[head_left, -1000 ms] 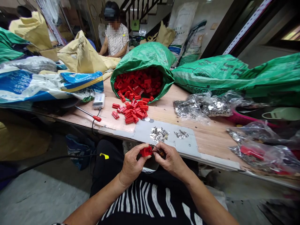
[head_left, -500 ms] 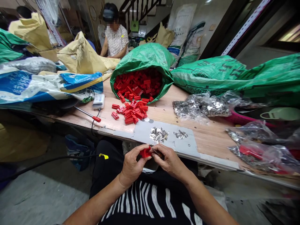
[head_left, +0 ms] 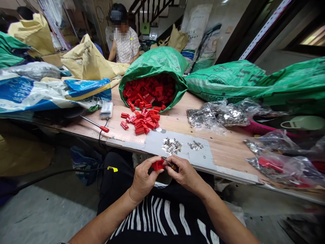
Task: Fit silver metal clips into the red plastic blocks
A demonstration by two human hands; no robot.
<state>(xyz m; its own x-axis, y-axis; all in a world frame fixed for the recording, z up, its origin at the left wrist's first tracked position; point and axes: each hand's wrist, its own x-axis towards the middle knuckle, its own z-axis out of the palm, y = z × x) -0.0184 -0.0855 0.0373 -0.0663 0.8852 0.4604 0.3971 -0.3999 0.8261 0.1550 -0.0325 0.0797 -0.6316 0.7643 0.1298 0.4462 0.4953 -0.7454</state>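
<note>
Between the thumb and fingers of my left hand is a red plastic piece, held just in front of the table edge. My right hand is closed on a slim tool with a yellow-and-dark handle. Its thin dark tip meets the right side of the red piece; the fingers partly hide both, so the exact kind of tool is unclear. Just beyond my hands, a heap of small shiny metal parts and a smaller heap of metal parts lie on a grey sheet.
Loose red pieces spill from a green sack. A red-handled screwdriver and a small white box with a cable are at left. Plastic bags of metal parts lie at right. Across the table sits another person.
The tool in my right hand has tilted slightly, and more of its yellow handle shows. Both hands stay in nearly the same place around the red piece.
</note>
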